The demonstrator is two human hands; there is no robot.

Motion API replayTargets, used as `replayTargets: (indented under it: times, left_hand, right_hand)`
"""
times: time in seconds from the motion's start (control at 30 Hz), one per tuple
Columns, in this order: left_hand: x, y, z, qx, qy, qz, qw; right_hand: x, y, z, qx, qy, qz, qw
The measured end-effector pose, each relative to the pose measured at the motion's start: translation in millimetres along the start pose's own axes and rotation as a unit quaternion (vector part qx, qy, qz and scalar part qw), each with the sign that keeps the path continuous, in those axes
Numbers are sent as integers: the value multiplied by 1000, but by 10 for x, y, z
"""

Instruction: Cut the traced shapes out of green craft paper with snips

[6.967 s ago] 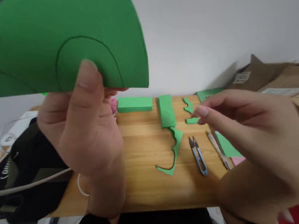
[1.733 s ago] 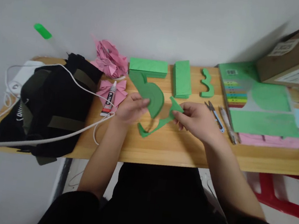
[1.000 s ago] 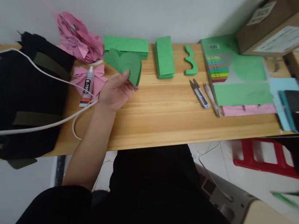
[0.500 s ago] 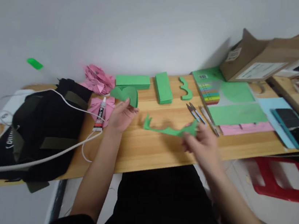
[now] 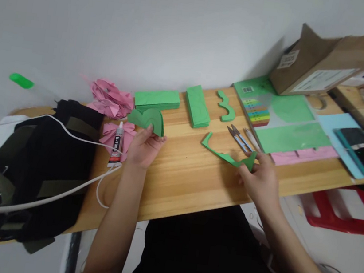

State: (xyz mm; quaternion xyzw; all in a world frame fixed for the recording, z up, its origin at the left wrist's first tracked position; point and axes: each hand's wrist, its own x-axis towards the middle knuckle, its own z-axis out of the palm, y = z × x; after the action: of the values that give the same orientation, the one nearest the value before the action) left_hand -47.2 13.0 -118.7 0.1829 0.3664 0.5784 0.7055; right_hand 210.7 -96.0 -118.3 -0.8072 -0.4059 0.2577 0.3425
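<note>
My left hand (image 5: 144, 147) is closed on a scalloped green paper cutout (image 5: 149, 119), thumb on top, held above the table. Between the fingers of my right hand (image 5: 260, 176) is the end of a thin curved green paper scrap (image 5: 222, 156), its other end pointing left over the wood. Just beyond that scrap lie small blue-handled thread snips (image 5: 239, 139). Two green paper stacks (image 5: 157, 99) and a wavy green paper piece (image 5: 225, 106) rest farther back. A tube of B-7000 glue (image 5: 117, 143) lies left of my left hand, on folded pink paper.
Crumpled pink paper (image 5: 111, 98), a black bag (image 5: 47, 168) and a white cable (image 5: 35, 204) occupy the left side. On the right are a green paper pack (image 5: 293, 133), a phone (image 5: 361, 149) and a cardboard box (image 5: 332, 62). A red stool (image 5: 349, 212) stands below the table edge.
My right hand has moved right and slightly toward me with the green scrap, away from my left hand. My left hand keeps its hold on the cutout. The view has shifted slightly.
</note>
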Motion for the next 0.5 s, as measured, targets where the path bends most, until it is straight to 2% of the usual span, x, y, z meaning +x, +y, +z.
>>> replayTargets:
  times: [0.3, 0.4, 0.5]
  left_hand:
    - [1, -7, 17, 30, -1, -3, 1000]
    - [13, -9, 18, 36, -3, -5, 999]
    - [15, -9, 35, 35, 1, -6, 999]
  right_hand:
    - [-377, 378, -458, -35, 25, 66, 997]
    - [-508, 567, -774, -59, 25, 77, 995]
    - [-621, 870, -1267, -78, 10, 73, 994]
